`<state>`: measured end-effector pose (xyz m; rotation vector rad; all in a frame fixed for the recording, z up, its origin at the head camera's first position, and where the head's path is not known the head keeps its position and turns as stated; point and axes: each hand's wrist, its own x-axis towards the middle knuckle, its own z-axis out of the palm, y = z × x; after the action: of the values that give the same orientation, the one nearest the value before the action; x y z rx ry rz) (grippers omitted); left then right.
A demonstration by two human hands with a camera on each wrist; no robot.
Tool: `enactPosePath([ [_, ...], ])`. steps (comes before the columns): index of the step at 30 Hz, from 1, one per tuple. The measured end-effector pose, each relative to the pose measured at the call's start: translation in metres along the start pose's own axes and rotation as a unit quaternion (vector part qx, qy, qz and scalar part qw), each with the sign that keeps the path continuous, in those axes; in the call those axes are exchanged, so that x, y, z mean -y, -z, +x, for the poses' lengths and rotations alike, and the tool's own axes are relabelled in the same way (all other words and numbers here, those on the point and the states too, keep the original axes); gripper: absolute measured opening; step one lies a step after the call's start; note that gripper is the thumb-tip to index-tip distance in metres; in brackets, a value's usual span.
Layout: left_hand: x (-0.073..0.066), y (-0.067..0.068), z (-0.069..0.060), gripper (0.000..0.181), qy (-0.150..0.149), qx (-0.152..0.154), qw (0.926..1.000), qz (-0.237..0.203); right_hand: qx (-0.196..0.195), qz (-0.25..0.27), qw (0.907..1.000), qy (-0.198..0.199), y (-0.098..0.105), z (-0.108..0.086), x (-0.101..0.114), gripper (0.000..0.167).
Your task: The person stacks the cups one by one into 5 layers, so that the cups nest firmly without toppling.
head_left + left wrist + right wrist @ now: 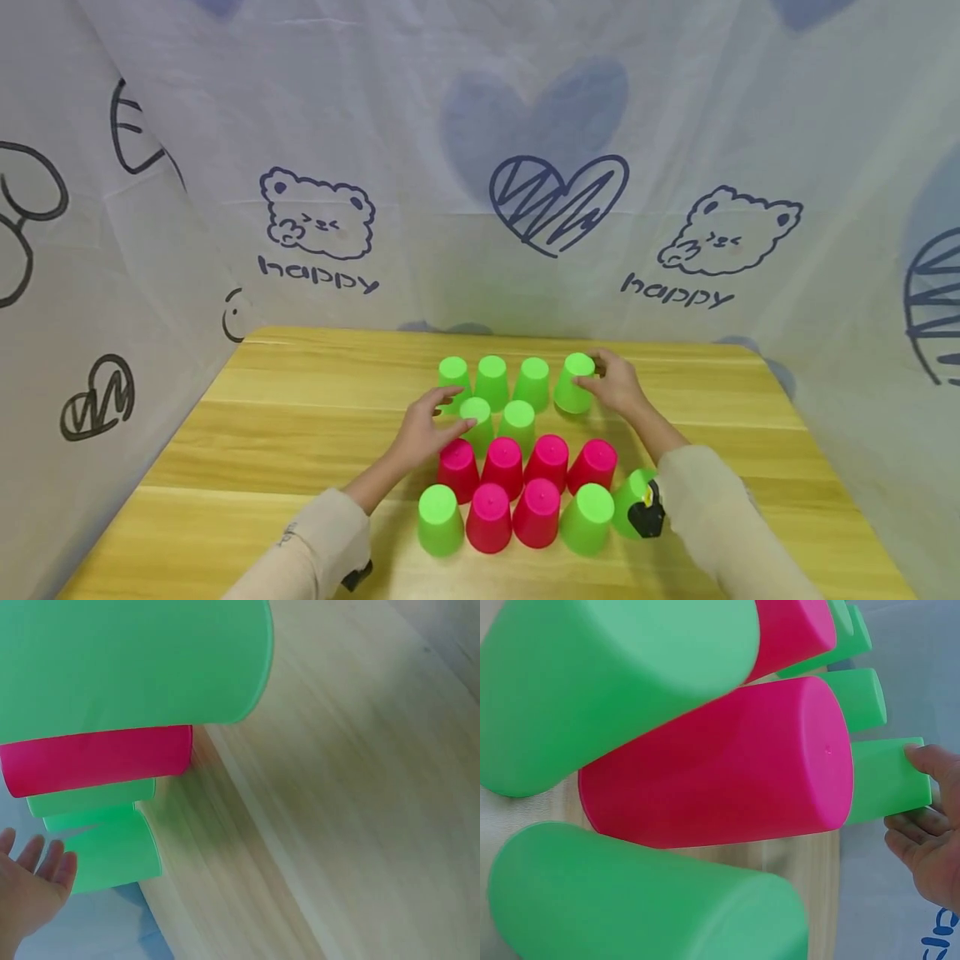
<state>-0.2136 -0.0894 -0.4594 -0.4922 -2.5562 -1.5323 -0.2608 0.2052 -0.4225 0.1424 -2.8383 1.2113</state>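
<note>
Broadly, a pale printed cloth (420, 125) hangs behind a wood-grain table (262, 400), where green cups (439, 525) and red cups (491, 521) stand upside down in loose rows. At the far rows, the left hand (420, 430) has its fingers parted beside two green cups, apparently gripping neither, while the right hand (618, 387) holds the back-right green cup (572, 397), thumb on one side and fingers on the other, close to its narrow end. That cup is at the right end of the back row. It looks like thin, smooth plastic: probably very light, stiff enough for a gentle pinch, yet apt to slip or knock a neighbour. The upper wall, just under the closed end, seems the best place to take hold. The right sleeve (712, 500) and a dark wrist device (647, 512) hide part of the front-right green cup (624, 504). Whether the held cup's rim touches the table is hard to judge, as is whether the left fingertips brush plastic.
</note>
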Motion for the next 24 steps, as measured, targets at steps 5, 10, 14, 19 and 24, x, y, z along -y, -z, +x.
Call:
enactPosePath([
  [5, 0.001, 0.0, -0.003, 0.052, 0.031, 0.03, 0.9988, -0.024, 0.002, -0.003, 1.0, -0.005, -0.001, 0.004, -0.003, 0.047],
  [10, 0.002, -0.001, -0.004, 0.053, 0.031, 0.034, 0.9985, -0.03, 0.005, 0.007, 0.9999, -0.009, -0.004, 0.007, -0.004, 0.048],
  [14, 0.004, -0.001, -0.004, 0.052, 0.027, 0.032, 0.9988, -0.026, 0.001, 0.016, 0.9999, -0.005, -0.008, 0.009, -0.004, 0.048],
  [19, 0.006, -0.003, -0.004, 0.052, 0.03, 0.036, 0.9985, -0.029, 0.002, 0.019, 0.9998, -0.01, -0.012, 0.01, -0.007, 0.044],
  [24, 0.008, -0.005, -0.005, 0.051, 0.025, 0.038, 0.9987, -0.024, 0.008, 0.023, 0.9995, -0.018, -0.014, 0.01, -0.008, 0.043],
])
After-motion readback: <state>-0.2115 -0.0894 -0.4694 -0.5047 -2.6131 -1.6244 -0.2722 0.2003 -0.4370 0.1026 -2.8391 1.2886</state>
